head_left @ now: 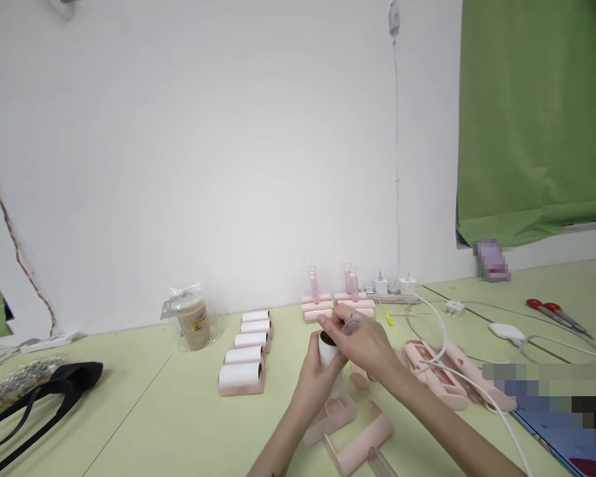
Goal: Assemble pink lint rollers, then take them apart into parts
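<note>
My left hand (314,379) is wrapped round a small white roll (326,351) with a dark core, held above the table. My right hand (365,344) is closed on a clear handle piece (350,324) at the roll's top end. The two hands touch over the middle of the pale green table (179,411). Just below them lie pink plastic roller parts (362,440) and a pink cover (330,417).
A row of pink holders with white rolls (246,361) lies to the left. Assembled pink rollers (335,301) stand by the wall. A drink cup in a plastic bag (193,321), a black bag (54,387), white cables (442,338), more pink covers (440,377) and red scissors (553,313) surround them.
</note>
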Demonstrator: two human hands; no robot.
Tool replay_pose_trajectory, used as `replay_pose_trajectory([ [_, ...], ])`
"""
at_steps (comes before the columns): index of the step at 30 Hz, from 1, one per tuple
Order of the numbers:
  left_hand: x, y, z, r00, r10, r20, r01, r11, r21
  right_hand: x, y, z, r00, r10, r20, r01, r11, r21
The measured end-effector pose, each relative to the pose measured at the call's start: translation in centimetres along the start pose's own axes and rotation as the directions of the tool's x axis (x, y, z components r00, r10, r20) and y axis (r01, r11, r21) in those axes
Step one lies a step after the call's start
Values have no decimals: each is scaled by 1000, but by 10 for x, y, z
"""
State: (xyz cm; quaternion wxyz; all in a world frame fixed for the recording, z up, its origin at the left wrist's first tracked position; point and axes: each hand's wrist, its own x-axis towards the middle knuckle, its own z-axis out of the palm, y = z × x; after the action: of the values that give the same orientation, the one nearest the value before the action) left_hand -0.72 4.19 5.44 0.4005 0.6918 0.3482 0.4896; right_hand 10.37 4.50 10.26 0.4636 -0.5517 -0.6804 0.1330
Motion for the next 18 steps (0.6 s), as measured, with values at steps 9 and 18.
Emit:
replay_pose_trajectory([
  [9,-7,-21,-15,998,-40,-54,33,992,-119,-2,53,24,889,-94,447,-40,959,282],
  [18,-4,5,-33,920,-40,-389,-30,985,-173,-18,48,49,736,-233,635,-118,881,459],
])
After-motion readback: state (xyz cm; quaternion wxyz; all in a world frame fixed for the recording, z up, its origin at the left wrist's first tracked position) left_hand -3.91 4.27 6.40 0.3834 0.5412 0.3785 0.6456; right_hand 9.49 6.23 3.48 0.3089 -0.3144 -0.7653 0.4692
